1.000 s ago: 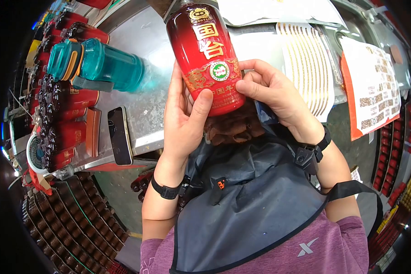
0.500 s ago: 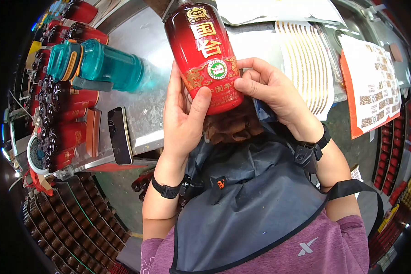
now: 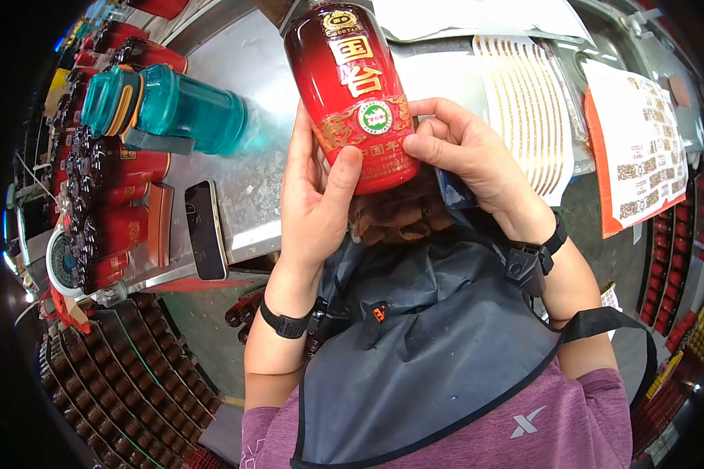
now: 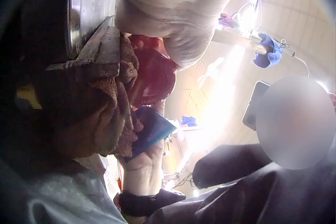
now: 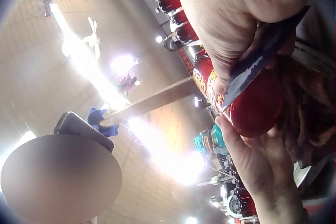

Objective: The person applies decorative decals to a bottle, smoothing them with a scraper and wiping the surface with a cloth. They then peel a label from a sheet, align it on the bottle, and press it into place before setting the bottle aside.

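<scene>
A red bottle (image 3: 360, 94) with gold lettering and a round green-and-white seal leans between both hands, its dark neck pointing away. The left hand (image 3: 317, 195) grips it near the base, thumb lying over the front. On the other side, the right hand (image 3: 473, 156) has its thumb at the bottle's lower right edge, index finger bent beside it. Curled under that palm is a flat dark blue piece (image 5: 257, 66) with a straight edge, held against the base in the right wrist view. Brown cloth (image 4: 115, 98) lies beneath the bottle.
On the metal table (image 3: 250, 187) lie a teal water bottle (image 3: 192, 113) and a phone (image 3: 205, 230). Several red bottles (image 3: 125, 223) line the left side. A sheet of gold strips (image 3: 520, 117) and a label sheet (image 3: 641, 148) are at the right.
The bottle has shifted very slightly upward in the head view. Both hands keep nearly the same hold and position.
</scene>
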